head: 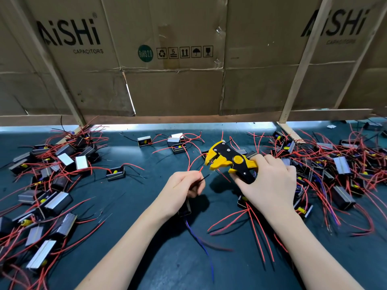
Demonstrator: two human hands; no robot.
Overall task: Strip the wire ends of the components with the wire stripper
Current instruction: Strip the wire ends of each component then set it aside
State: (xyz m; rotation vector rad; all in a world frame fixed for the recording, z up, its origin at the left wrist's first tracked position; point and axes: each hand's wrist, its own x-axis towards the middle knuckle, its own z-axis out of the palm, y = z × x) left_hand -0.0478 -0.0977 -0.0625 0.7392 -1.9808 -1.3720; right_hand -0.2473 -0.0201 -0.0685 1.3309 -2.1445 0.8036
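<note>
My right hand (270, 181) grips the handles of a yellow and black wire stripper (229, 161), whose jaws point left and stand open. My left hand (182, 189) pinches a thin black wire (204, 178) and a red wire (200, 169); their ends stick out toward the jaws, a short gap away. A small black component (185, 209) hangs under my left palm, mostly hidden, with blue and black leads trailing down from it.
Several black box components with red leads lie heaped at the left (52, 185) and right (339, 168) on the dark green mat (167, 258). A few lie at the back centre (177, 142). A cardboard wall (173, 59) on wooden slats stands behind.
</note>
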